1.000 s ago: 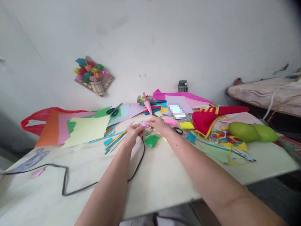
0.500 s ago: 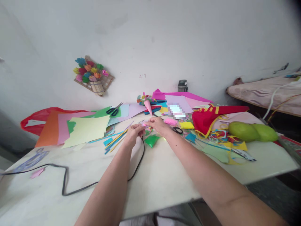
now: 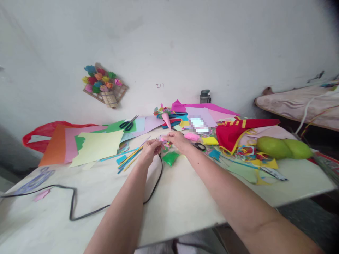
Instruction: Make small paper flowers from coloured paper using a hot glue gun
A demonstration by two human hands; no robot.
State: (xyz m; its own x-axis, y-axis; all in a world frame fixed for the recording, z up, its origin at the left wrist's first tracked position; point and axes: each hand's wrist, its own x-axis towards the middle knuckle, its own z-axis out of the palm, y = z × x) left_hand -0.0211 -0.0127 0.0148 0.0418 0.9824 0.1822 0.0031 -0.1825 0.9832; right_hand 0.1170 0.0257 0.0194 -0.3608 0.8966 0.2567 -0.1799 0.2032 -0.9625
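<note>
My left hand point(image 3: 152, 147) and my right hand point(image 3: 175, 139) meet over the middle of the table, fingertips pinched together. Between them is a small pink piece point(image 3: 162, 139), too small to name and partly covered by the fingers. Just below the hands lies a green packet point(image 3: 171, 158). To the right of my right hand are a pink packet point(image 3: 192, 136), a yellow packet point(image 3: 210, 140) and black-handled scissors point(image 3: 199, 146). Left of my left hand, thin blue and yellow paper strips point(image 3: 129, 160) lie in a loose bundle.
Coloured paper sheets point(image 3: 97, 146) and dark scissors point(image 3: 128, 124) spread at the left. A black cable point(image 3: 90, 213) crosses the front. A pink paper cone point(image 3: 166, 120) and a blurred-out phone-like screen point(image 3: 199, 125) lie behind. Red cloth point(image 3: 228, 135) and green fruits point(image 3: 274, 147) are at the right.
Both hands stay in nearly the same place, still pinched around the small pink piece. Nothing else on the table has visibly moved.
</note>
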